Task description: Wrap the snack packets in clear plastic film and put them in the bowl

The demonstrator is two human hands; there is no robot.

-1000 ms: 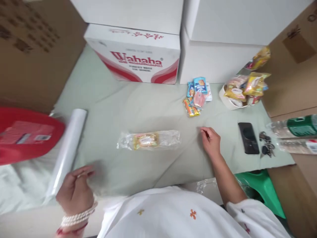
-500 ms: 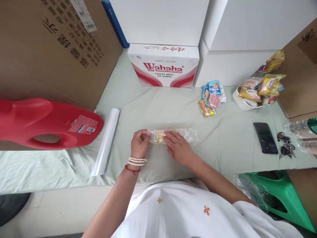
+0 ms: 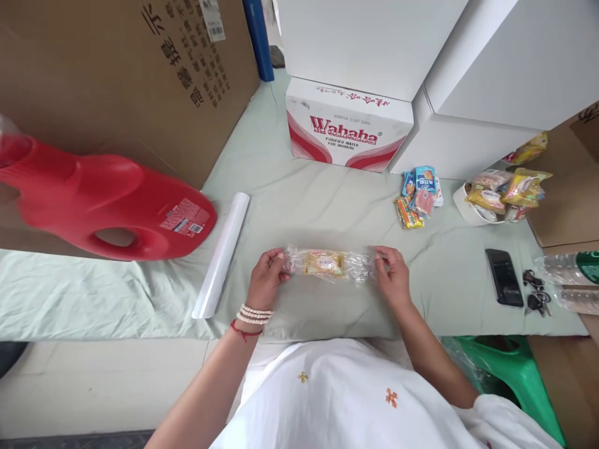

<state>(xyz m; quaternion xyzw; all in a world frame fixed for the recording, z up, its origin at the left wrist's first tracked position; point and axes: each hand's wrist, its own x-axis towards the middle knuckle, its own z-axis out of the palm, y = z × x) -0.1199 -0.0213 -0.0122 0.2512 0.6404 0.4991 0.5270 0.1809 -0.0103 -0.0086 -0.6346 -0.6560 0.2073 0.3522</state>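
Observation:
A yellow packaged snack [image 3: 325, 263] lies wrapped in clear plastic film [image 3: 358, 267] just in front of me, over the pale green cloth. The film stretches out past the snack on both sides. At its left end, my left hand [image 3: 267, 274] is closed, pinching the film between thumb and fingers. My right hand [image 3: 392, 274] has its thumb and fingers closed on the film's right end. Both wrists rest low, close to the cloth.
A white film roll [image 3: 221, 255] and a red jug [image 3: 116, 206] are at left. Behind stands a Wahaba-style water carton [image 3: 349, 128]. To the right are small snack packs [image 3: 423, 193], a white snack bowl [image 3: 472, 212], a phone [image 3: 504, 277], keys [image 3: 536, 293] and plastic bottles [image 3: 568, 280].
My right hand has moved right, off the top of the snack to the film's far end. The snack now shows fully. The whole view has shifted and tilted slightly.

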